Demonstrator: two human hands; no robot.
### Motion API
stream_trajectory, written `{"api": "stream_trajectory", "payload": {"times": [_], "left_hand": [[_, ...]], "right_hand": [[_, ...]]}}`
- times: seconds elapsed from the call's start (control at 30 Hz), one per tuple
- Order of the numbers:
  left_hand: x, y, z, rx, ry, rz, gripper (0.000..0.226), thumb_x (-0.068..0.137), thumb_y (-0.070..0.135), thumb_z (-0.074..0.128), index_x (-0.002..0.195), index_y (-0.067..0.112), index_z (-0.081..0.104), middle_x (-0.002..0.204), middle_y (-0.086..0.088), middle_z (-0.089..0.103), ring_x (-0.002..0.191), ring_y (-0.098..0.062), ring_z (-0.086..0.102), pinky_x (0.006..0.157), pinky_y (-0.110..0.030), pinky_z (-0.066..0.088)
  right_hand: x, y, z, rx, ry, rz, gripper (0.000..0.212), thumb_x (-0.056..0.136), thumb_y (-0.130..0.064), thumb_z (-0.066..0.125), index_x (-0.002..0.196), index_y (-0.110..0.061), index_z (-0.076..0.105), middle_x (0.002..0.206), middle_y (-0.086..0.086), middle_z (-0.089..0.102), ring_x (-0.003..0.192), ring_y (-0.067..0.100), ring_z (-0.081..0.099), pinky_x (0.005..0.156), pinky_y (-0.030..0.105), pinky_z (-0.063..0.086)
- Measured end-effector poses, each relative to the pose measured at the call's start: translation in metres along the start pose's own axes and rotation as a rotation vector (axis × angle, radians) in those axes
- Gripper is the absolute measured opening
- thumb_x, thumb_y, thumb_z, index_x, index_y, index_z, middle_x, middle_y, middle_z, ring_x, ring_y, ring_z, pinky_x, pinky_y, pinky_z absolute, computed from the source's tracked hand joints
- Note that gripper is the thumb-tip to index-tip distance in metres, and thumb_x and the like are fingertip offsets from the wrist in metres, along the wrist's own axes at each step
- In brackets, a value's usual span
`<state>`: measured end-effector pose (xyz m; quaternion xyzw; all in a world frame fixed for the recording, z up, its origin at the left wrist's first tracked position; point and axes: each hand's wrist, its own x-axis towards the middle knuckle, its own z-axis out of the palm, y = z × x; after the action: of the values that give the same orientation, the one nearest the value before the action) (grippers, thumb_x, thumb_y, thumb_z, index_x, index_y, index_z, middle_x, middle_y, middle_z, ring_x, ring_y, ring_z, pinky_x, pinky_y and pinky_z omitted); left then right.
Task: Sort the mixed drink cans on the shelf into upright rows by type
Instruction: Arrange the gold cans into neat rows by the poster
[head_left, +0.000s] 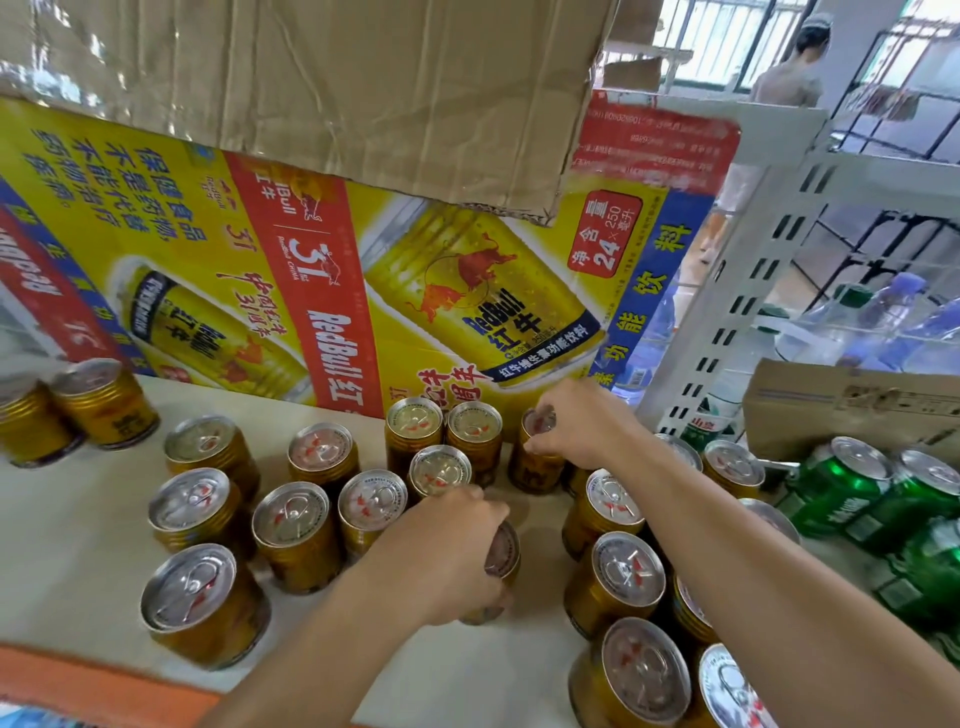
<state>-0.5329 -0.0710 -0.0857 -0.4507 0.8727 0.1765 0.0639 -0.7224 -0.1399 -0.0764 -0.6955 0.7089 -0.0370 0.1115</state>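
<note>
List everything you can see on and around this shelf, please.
gold cans: about twenty, gold, mostly upright on the white shelf.
green cans: several, green, far right.
Red Bull carton: one, yellow and red, behind the cans.
cardboard flap: one, brown, overhead.
brown box: one, brown, right edge.
water bottles: several, clear, right background.
left hand: one, grip round a gold can, centre.
right hand: one, grip on a gold can's top, further back.

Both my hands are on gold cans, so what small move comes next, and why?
Likely set the can in the left hand beside the gold row to its left; it stands alone in the gap, while the right hand grips a back can.
</note>
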Motion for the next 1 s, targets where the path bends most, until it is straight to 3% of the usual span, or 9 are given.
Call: {"api": "stream_trajectory", "payload": {"times": [0.17,0.33,0.43,0.6,0.73,0.87,1.0], "left_hand": [[0.000,0.000,0.000,-0.003,0.027,0.010,0.061,0.077,0.047,0.069,0.131,0.026,0.049,0.129,0.003,0.048,0.115,-0.020,0.052,0.080,-0.032,0.044],[-0.001,0.000,0.003,-0.024,0.057,0.010,0.061,0.078,0.047,0.068,0.132,0.027,0.047,0.134,0.005,0.045,0.119,-0.019,0.050,0.088,-0.035,0.047],[-0.003,-0.001,0.004,-0.026,0.074,0.015,0.060,0.078,0.047,0.067,0.132,0.028,0.047,0.132,0.006,0.046,0.118,-0.018,0.050,0.087,-0.035,0.049],[-0.012,-0.008,0.001,-0.013,0.075,-0.009,0.052,0.072,0.049,0.070,0.117,0.027,0.054,0.116,0.006,0.051,0.107,-0.020,0.057,0.082,-0.040,0.053],[-0.023,-0.016,-0.002,0.022,0.095,-0.017,0.035,0.069,0.050,0.067,0.091,0.030,0.049,0.102,0.007,0.053,0.096,-0.018,0.057,0.074,-0.037,0.051],[-0.030,-0.022,0.006,0.007,0.085,-0.026,0.036,0.069,0.050,0.067,0.091,0.030,0.048,0.095,0.010,0.046,0.095,-0.015,0.055,0.074,-0.032,0.047],[-0.031,-0.024,0.012,-0.033,0.095,-0.031,0.043,0.068,0.053,0.068,0.100,0.030,0.050,0.100,0.010,0.047,0.098,-0.015,0.052,0.080,-0.033,0.048]], "right_hand": [[-0.003,0.003,0.002,0.010,0.003,-0.036,0.024,0.081,-0.039,0.074,0.099,-0.022,0.071,0.095,-0.003,0.069,0.089,0.018,0.063,0.070,0.030,0.051],[-0.011,0.001,0.005,-0.064,0.066,-0.039,0.040,0.083,-0.048,0.069,0.111,-0.020,0.064,0.107,0.002,0.065,0.103,0.023,0.059,0.078,0.037,0.053],[-0.015,-0.004,0.002,0.033,0.107,-0.071,0.041,0.086,-0.043,0.067,0.119,-0.020,0.063,0.120,0.003,0.064,0.110,0.023,0.059,0.086,0.039,0.052],[-0.012,-0.029,0.003,0.101,0.032,-0.170,0.051,0.089,-0.032,0.065,0.136,-0.019,0.052,0.136,0.004,0.055,0.122,0.022,0.052,0.096,0.039,0.047],[0.002,-0.049,0.011,0.101,-0.077,-0.233,0.069,0.089,-0.022,0.063,0.150,-0.021,0.032,0.156,0.003,0.030,0.141,0.021,0.032,0.111,0.039,0.035],[0.006,-0.057,0.018,0.064,-0.072,-0.199,0.070,0.088,-0.014,0.064,0.150,-0.022,0.033,0.153,0.005,0.036,0.133,0.026,0.044,0.102,0.038,0.043],[-0.002,-0.051,0.013,0.082,-0.020,-0.160,0.068,0.077,-0.024,0.074,0.140,-0.016,0.048,0.136,0.007,0.052,0.117,0.024,0.053,0.086,0.029,0.044]]}}
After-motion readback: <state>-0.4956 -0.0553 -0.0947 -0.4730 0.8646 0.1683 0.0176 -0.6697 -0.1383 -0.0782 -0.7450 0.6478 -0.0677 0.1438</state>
